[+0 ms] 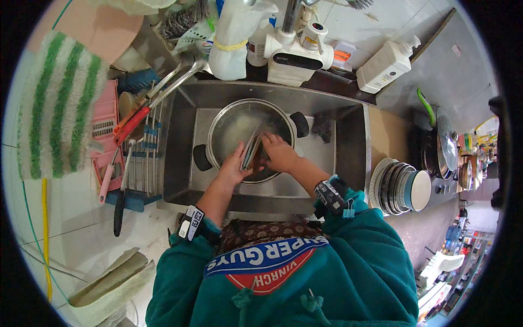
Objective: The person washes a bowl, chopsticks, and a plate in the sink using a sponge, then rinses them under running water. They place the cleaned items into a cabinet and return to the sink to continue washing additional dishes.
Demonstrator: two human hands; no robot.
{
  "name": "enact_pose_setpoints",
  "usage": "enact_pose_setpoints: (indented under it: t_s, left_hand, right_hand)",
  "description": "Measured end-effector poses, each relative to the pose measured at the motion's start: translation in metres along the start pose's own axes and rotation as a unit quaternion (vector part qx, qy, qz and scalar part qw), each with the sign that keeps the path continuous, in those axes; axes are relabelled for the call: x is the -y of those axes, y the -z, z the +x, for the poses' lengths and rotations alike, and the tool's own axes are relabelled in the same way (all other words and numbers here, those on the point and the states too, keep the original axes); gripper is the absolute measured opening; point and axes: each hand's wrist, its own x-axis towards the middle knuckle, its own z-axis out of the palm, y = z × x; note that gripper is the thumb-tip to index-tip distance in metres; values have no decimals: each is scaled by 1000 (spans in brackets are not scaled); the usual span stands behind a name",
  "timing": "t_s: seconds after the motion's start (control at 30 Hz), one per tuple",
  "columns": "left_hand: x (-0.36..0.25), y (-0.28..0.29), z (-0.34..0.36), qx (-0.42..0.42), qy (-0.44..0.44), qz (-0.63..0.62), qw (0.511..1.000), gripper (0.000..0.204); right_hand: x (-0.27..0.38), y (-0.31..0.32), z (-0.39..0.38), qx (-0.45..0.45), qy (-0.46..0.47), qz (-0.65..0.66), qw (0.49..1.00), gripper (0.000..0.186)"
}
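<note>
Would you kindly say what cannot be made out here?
Head view, slim items: partly behind left hand and right hand.
Head view, pot: floor partly blocked by both hands.
Head view, pink disc: cut off by the top edge.
Head view, shelf goods: too small.

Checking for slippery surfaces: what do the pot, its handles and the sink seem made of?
Pot: likely stainless steel, polished, judging by its bright silvery rim. Its handles: probably plastic, matte, given their even black colour with little shine. Sink: apparently stainless steel, brushed, from its grey metallic walls and soft reflections.
</note>
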Motion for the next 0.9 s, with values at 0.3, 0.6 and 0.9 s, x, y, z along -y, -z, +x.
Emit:
enact_pose_setpoints:
  t_s: [0.3, 0.6, 0.9]
  left_hand:
    - [7, 15, 28, -72, 33, 205, 976, 42]
    - [4, 16, 15, -48, -41, -77, 995, 47]
    - [21, 3, 22, -12, -72, 7, 997, 36]
  right_hand:
    - [3, -20, 29, 276, -88, -60, 955, 31]
    - [41, 32, -24, -38, 6, 247, 968, 35]
    - [-43, -88, 66, 81, 38, -14, 996, 36]
